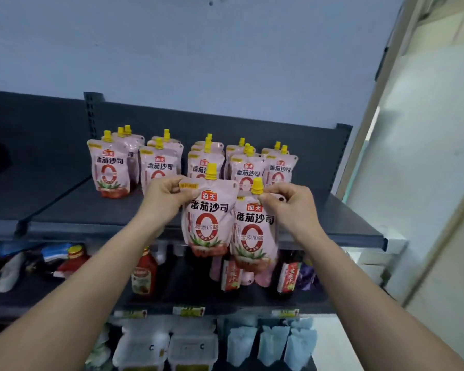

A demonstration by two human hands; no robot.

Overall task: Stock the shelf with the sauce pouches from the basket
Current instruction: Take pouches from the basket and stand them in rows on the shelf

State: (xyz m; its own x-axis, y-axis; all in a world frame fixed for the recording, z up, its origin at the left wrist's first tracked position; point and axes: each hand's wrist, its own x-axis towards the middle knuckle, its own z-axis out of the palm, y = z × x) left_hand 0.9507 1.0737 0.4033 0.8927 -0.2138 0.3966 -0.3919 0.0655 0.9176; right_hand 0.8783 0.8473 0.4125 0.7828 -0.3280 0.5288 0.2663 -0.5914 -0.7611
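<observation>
- Head view, centre of the frame: the left hand [163,196] pinches the top left corner of a pink soft plastic sauce pouch with a yellow screw cap [208,215]; its fingers are clamped on that corner.
- Just right of it, the right hand [288,203] holds a second pink sauce pouch of the same kind [253,236] by its top edge near the cap, the fingers closed on it. The two pouches hang side by side and overlap a little, in front of the edge of the dark grey metal shelf [346,223].
- Above the hands, in the middle of the frame, several rows of the same pink pouches [110,170] stand upright on this shelf, towards its back.
- The basket is not visible here.
- Lower part of the frame: a red ketchup bottle [144,274] and dark sauce bottles [288,274] stand on the shelf below.
- Judgement: the step in hand looks like carrying two pouches to the shelf for placing. The next move probably needs lifting them over the front edge and setting each on its flat bottom in front of a row, so that it stays upright.
</observation>
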